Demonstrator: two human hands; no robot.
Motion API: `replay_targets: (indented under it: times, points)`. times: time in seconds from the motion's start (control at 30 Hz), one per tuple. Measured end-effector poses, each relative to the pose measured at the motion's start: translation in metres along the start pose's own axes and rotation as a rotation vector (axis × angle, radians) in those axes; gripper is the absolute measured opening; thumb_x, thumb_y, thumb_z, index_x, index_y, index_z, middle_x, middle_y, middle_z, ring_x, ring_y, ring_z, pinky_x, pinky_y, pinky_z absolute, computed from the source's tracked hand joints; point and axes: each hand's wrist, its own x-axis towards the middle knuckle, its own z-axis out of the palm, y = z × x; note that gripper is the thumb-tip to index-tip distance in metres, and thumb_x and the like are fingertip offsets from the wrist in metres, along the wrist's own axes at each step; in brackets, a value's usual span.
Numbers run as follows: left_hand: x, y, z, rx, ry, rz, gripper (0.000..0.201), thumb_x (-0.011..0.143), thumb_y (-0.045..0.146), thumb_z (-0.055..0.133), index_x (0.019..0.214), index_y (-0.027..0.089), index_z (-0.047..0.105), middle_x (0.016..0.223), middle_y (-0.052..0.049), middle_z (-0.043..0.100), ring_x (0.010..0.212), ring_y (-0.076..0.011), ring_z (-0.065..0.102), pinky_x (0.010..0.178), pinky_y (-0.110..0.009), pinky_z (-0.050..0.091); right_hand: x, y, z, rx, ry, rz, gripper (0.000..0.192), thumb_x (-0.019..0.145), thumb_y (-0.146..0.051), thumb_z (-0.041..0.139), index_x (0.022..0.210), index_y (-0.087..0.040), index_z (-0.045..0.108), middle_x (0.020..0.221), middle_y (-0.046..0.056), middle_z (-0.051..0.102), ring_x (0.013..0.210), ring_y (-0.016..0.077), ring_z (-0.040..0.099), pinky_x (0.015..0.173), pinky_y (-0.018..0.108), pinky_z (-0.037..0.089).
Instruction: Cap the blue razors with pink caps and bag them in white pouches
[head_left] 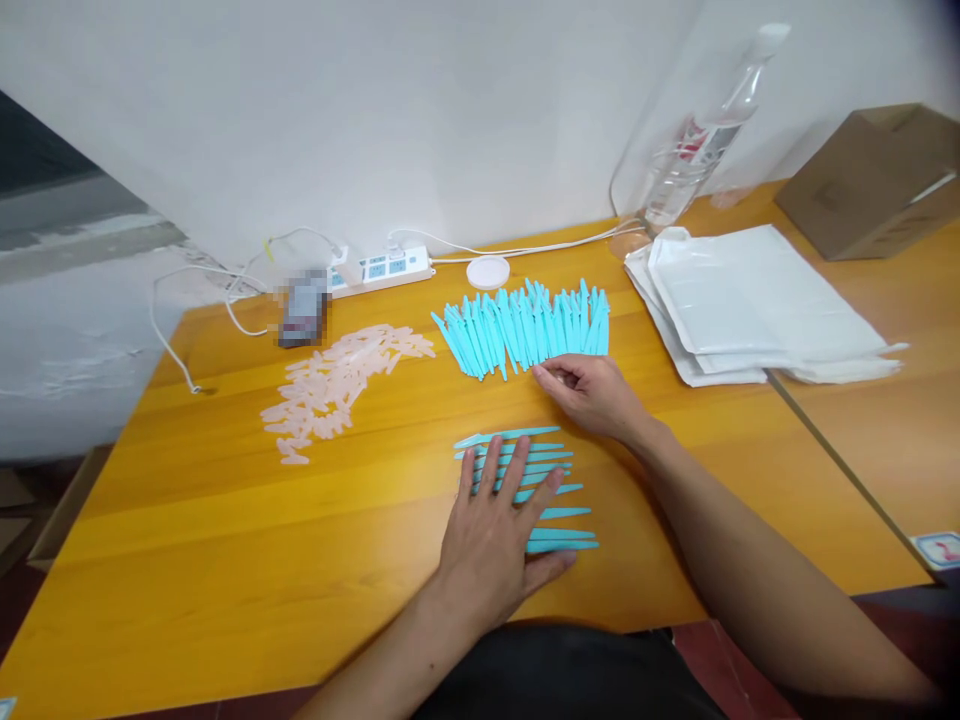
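1. Presently, the left hand [495, 540] lies flat and open, fingers spread, palm down on a row of turquoise plastic sticks [544, 490] near the front of the counter [225, 560].
2. Those sticks lie side by side with their long axes running left to right; the topmost shows a pointed tip toward the left.
3. The right hand [592, 392] is loosely curled, fingertips touching the near edge of the turquoise stick pile [525, 325]; whether it grips one cannot be told.
4. Pile sticks fan out, long axes running near to far.
5. A heap of pale pink pieces [341, 380] lies left of the pile.
6. The water bottle [697, 140] carries a red label, writing unreadable.
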Motion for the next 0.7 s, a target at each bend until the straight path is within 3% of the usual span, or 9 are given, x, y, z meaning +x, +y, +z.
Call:
replay_targets:
  times: [0.5,0.7]
  points:
    - [0.012,-0.007,0.005,0.006,-0.046,-0.111,0.069,0.096,0.064,0.047,0.157,0.035,0.035,0.168,-0.006,0.025,0.154,-0.0403,0.019,0.120,-0.069,0.020,0.003,0.006,-0.004,-0.063,0.061,0.072,0.042,0.095,-0.048,0.054,0.084,-0.016,0.077,0.059,0.001,0.061,0.054,0.0126,0.048,0.058,0.026,0.033]
    - [0.009,-0.010,-0.015,-0.076,-0.047,-0.096,0.067,0.099,0.059,0.045,0.159,0.034,0.029,0.168,-0.010,0.024,0.153,-0.0399,0.021,0.118,-0.072,0.020,0.007,0.008,-0.003,-0.196,0.094,0.213,0.036,0.092,-0.047,0.057,0.085,-0.018,0.077,0.064,0.003,0.068,0.058,0.0161,0.057,0.061,0.028,0.037]
